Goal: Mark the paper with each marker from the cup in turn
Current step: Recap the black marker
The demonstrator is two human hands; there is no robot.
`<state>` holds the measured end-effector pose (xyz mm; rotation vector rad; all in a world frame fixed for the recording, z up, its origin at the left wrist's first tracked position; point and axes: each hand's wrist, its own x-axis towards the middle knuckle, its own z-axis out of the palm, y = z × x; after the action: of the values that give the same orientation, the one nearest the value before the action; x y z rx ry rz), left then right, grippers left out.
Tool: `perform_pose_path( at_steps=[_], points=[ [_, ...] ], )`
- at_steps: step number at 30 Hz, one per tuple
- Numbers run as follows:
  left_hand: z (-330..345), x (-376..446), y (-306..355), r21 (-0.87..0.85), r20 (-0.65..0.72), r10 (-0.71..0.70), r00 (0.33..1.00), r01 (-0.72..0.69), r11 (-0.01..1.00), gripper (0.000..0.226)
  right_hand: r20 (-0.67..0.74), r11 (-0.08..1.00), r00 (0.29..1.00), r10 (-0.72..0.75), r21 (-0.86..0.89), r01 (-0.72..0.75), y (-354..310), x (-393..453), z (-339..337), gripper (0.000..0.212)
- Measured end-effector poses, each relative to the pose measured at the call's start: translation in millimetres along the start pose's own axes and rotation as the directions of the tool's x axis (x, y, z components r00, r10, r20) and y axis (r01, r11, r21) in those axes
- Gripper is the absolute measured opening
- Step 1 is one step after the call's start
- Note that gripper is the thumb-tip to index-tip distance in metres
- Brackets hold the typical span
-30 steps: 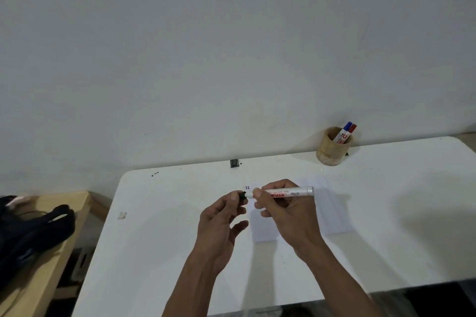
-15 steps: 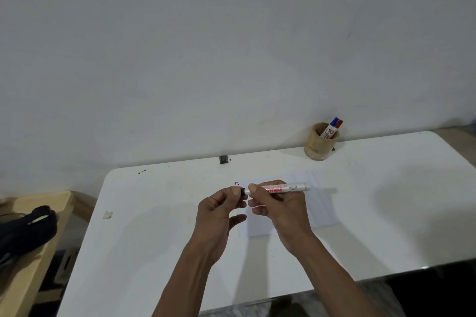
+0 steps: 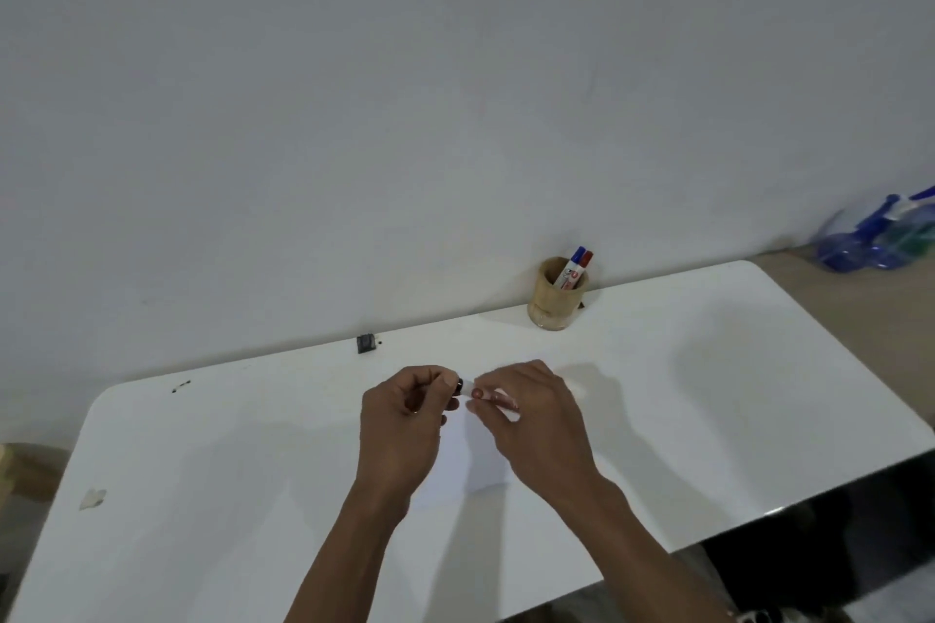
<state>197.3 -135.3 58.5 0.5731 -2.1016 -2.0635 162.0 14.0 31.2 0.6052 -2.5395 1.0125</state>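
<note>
My right hand [image 3: 531,415] is curled around a white marker [image 3: 498,399], held above the paper [image 3: 470,465] on the white table [image 3: 708,395]. My left hand [image 3: 410,407] pinches what looks like its black cap [image 3: 458,386] at the marker's tip. The wooden cup [image 3: 554,301], by the wall, holds two more markers [image 3: 574,266].

a plain pale grey-white wall [image 3: 455,91] fills the space beyond the hands, unmarked and evenly lit. below and around the hands spreads a glossy white table [image 3: 708,395] with rounded corners, soft shadows lying on it. far to the right, past the table's end, a tan surface [image 3: 860,319] carries blurred blue and green plastic things [image 3: 880,238]. low to the left a bit of light wooden furniture [image 3: 20,465] shows.
</note>
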Motion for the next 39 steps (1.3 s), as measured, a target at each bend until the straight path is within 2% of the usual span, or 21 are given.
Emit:
perform_pose_path(
  at_steps=[2,5,8,10,13,16,20,24,26,31,39],
  points=[
    [14.7,6.9,5.5,0.050,0.024,0.034,0.999,-0.035,0.998,0.013,-0.011,0.999,1.000,-0.013,-0.038,0.012,13.0,4.5,-3.4,0.021],
    [38.8,20.0,12.6,0.062,0.074,0.021,0.997,-0.025,0.998,0.009,0.018,0.999,0.999,0.028,-0.045,-0.027,34.8,13.1,-15.1,0.040],
    [66.8,37.9,15.6,0.030,0.067,-0.057,0.996,0.055,0.998,0.012,-0.031,0.966,0.976,0.214,0.156,-0.207,59.1,36.1,-37.1,0.055],
    [86.3,55.8,14.0,0.082,0.041,-0.075,0.996,0.071,0.994,0.023,-0.099,0.904,0.932,0.349,0.299,-0.307,78.2,58.6,-54.4,0.057],
    [116.7,85.9,9.0,0.263,0.027,-0.038,0.999,0.029,0.964,0.042,-0.234,0.852,0.863,0.447,0.404,-0.332,109.7,98.1,-73.4,0.052],
    [149.3,115.0,1.0,0.356,0.036,-0.017,0.999,0.003,0.934,0.061,-0.282,0.812,0.821,0.496,0.487,-0.323,138.1,132.6,-78.6,0.047],
    [188.2,149.9,-9.9,0.432,0.057,-0.055,0.997,0.025,0.902,0.078,-0.275,0.820,0.827,0.491,0.466,-0.332,171.4,154.5,-66.1,0.041],
    [212.4,169.6,-20.8,0.444,0.068,-0.075,0.995,0.037,0.895,0.090,-0.193,0.841,0.862,0.469,0.397,-0.368,195.3,153.6,-43.8,0.040],
    [218.0,173.6,-24.5,0.434,0.077,-0.066,0.995,0.026,0.901,0.087,-0.163,0.846,0.872,0.461,0.377,-0.377,203.7,150.5,-33.2,0.038],
    [222.6,176.7,-31.3,0.397,0.072,0.016,0.997,-0.043,0.917,0.060,-0.098,0.830,0.868,0.487,0.363,-0.424,215.6,145.0,-12.8,0.039],
    [222.0,176.0,-35.6,0.404,0.048,0.036,0.998,-0.052,0.913,0.065,-0.096,0.842,0.868,0.487,0.318,-0.437,220.7,143.6,-4.3,0.029]
  ],
)
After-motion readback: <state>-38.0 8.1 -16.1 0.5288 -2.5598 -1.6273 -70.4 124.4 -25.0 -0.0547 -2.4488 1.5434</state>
